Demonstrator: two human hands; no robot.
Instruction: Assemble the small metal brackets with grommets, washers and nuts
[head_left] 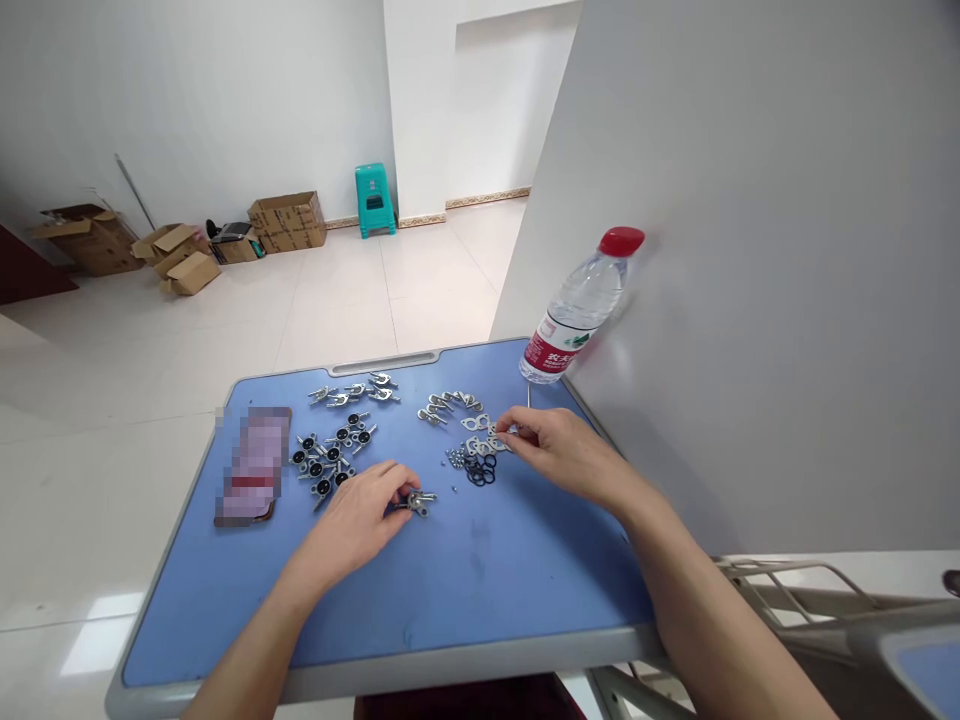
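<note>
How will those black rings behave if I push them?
The black rings look thin and rubbery, so they'd probably flex. Lying mostly flat, they seem likelier to slide than roll on the blue table. Several overlap, so pushing one may drag others.

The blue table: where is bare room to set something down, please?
Bare: between the two forearms, from the black rings to the table's near edge; also between the blurred purple object and the left forearm. Crowded: around the right hand, with metal plates and rings, and beyond the left hand, with black-centred parts.
</note>
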